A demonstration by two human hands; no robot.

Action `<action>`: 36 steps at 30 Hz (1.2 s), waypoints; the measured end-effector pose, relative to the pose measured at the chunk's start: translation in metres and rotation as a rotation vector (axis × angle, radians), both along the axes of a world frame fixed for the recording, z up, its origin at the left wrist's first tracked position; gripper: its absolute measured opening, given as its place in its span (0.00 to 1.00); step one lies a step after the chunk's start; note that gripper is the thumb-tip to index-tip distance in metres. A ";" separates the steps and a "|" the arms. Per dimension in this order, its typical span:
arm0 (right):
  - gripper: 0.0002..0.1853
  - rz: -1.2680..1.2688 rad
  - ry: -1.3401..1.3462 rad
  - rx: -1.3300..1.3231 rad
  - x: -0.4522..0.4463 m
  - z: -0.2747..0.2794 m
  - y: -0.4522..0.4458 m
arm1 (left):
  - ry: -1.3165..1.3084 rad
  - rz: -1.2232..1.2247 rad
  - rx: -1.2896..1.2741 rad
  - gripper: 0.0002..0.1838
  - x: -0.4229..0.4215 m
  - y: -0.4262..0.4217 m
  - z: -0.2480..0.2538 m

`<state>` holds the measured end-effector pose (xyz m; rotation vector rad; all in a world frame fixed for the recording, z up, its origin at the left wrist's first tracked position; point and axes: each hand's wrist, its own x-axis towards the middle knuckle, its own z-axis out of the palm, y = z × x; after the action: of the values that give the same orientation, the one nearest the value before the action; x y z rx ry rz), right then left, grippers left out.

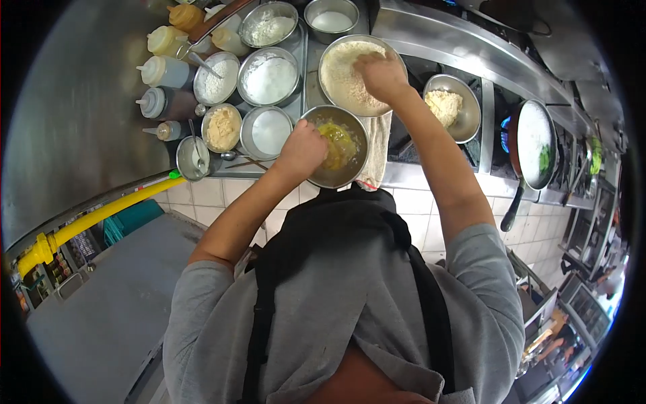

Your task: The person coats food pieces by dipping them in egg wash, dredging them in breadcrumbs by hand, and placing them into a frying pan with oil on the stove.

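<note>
"Hands first: what does each one have?"

"Left hand [304, 149] lies over the nine o'clock rim of the liquid bowl [328, 181], fingers partly bent and reaching inside toward the yellow liquid [340, 145]. Right hand [383, 78] is loosely curled in the crumbs [342, 66], its wrist crossing the crumb bowl [398, 56] at four o'clock. To be fair, both sets of fingertips are hidden, so I couldn't say whether either pinches anything."

"How would those bowls handle?"

"Both are metal, so stiff. I'd judge the liquid bowl light but sloshy, and slick wherever it's wet; best taken by a dry stretch of rim, say at six o'clock, and held level. The crumb bowl ought to be heavier, being broad and well filled: rim again, at three and nine. The crumbs should be soft and loose, easiest in cupped fingers."

"And where do they sit?"

"Crumb bowl at the liquid bowl's one o'clock, near it; a cloth [379, 149] just beside at three. A white-filled bowl [260, 157] is at the left hand's ten. Farther out, another metal bowl [470, 122] stands over the stove [486, 135] at two, and a frying pan [537, 151] at three."
</note>
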<state>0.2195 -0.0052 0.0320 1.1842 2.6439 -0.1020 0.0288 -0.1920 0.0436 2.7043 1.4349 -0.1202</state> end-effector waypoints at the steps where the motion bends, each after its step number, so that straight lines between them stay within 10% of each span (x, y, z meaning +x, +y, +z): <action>1: 0.22 -0.035 0.181 0.070 0.003 -0.007 -0.001 | 0.046 0.021 -0.060 0.06 0.002 0.000 0.003; 18: 0.20 -0.297 0.626 -0.193 0.049 0.008 -0.019 | -0.661 0.560 -0.655 0.14 -0.011 0.003 0.050; 27: 0.19 -0.401 0.740 -0.212 0.066 0.020 -0.039 | -0.739 0.591 -0.281 0.10 0.016 0.064 0.073; 32: 0.18 -0.307 0.724 -0.081 0.071 0.017 -0.033 | -0.457 0.177 -0.048 0.14 0.020 0.116 0.030; 36: 0.30 -0.160 0.392 0.060 0.051 0.034 -0.027 | -0.302 0.441 0.137 0.13 0.008 0.147 0.028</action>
<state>0.2704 -0.0324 0.0662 1.5329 2.8903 -0.3148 0.0367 -0.0450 0.0719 2.2913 1.9400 0.4063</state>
